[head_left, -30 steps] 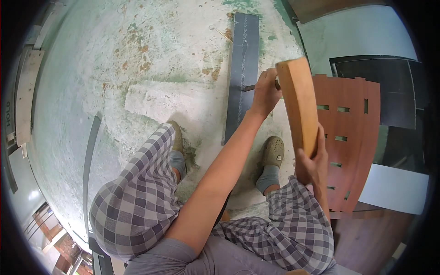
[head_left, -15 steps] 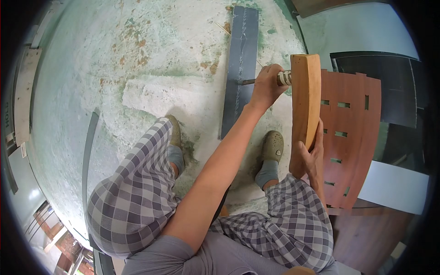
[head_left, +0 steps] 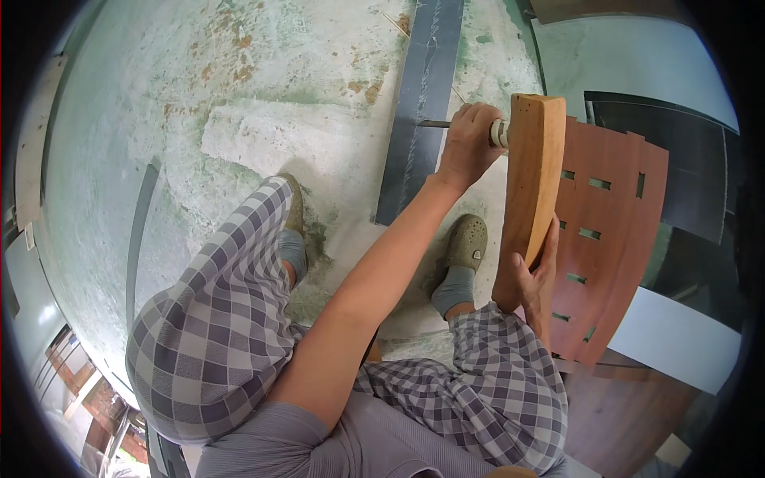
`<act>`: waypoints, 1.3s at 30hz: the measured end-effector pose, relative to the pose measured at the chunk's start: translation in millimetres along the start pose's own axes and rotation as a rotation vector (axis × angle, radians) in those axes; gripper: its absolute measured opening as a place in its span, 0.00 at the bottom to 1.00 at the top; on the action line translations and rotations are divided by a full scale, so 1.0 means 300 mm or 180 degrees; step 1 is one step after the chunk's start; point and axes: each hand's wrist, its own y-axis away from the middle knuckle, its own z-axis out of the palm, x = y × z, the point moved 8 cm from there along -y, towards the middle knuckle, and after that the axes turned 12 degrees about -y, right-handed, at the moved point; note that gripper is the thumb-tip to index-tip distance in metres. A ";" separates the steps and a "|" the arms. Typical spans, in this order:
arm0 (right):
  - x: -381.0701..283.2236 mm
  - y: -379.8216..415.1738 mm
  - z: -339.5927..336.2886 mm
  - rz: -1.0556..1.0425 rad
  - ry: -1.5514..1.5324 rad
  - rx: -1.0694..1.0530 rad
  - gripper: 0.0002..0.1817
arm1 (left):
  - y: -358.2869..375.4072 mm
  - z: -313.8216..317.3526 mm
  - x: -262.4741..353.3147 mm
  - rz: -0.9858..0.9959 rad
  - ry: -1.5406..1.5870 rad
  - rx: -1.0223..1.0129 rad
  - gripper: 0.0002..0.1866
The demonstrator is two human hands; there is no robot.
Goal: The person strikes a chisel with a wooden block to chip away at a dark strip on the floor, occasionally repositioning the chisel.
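My left hand (head_left: 470, 147) is wrapped round the handle of a chisel-like tool. Its thin metal shank (head_left: 434, 124) points at a long dark grey strip (head_left: 422, 88) on the floor, which has a rough pale line along its length. The pale, banded handle end (head_left: 499, 134) sticks out of my fist, right beside a thick wooden block (head_left: 534, 175). Gripped near its lower end, this slightly curved block is in my right hand (head_left: 538, 287), thumb on the near face. The tool's tip meets the strip's surface in this view.
A reddish-brown slotted panel (head_left: 610, 239) lies right of the block, over black sheets (head_left: 665, 159) and a white board (head_left: 677, 334). My feet in olive clogs (head_left: 466, 239) stand on the stained concrete floor (head_left: 255, 143). A thin dark strip (head_left: 142, 231) lies at left.
The view has shifted slightly, so the grey strip sits higher. Less of the banded handle end shows between my left fist and the wooden block. Both hands keep their grips.
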 end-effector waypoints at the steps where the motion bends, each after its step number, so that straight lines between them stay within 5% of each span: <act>1: -0.006 0.000 -0.005 -0.0009 0.0004 -0.0012 0.49 | -0.008 0.003 0.005 0.0033 0.0013 -0.0032 0.21; 8: -0.051 0.035 -0.166 -0.0332 -0.0196 0.0670 0.59 | -0.024 -0.001 0.021 -0.0029 0.0003 0.0000 0.18; 11: -0.139 0.045 -0.214 -0.1484 -0.0524 0.1081 0.48 | -0.003 0.027 0.008 0.0052 -0.0111 0.0046 0.19; 15: -0.058 0.062 -0.171 -0.1425 -0.1128 0.0929 0.47 | 0.004 0.034 0.012 0.0044 -0.0073 -0.0003 0.19; 18: 0.037 0.018 -0.058 -0.0731 0.0246 0.0620 0.44 | 0.000 0.032 0.014 -0.0004 -0.0013 -0.0011 0.19; 21: 0.090 0.020 -0.022 0.0065 0.0067 0.0344 0.46 | 0.003 0.045 0.011 0.0106 -0.0098 -0.0084 0.18; 29: -0.005 0.034 -0.149 -0.0890 -0.1046 0.1034 0.51 | 0.001 0.030 0.015 -0.0017 -0.0099 -0.0100 0.18; 32: 0.028 -0.012 -0.016 0.0233 0.0336 0.0362 0.48 | 0.002 0.036 0.010 -0.0014 -0.0098 -0.0165 0.19; 34: 0.047 -0.007 -0.028 0.0154 0.0149 0.0403 0.48 | 0.001 0.040 0.014 0.0020 -0.0116 -0.0178 0.19; 39: -0.039 0.015 -0.165 -0.0761 -0.0514 0.0923 0.48 | 0.006 0.024 0.011 -0.0019 -0.0045 -0.0119 0.19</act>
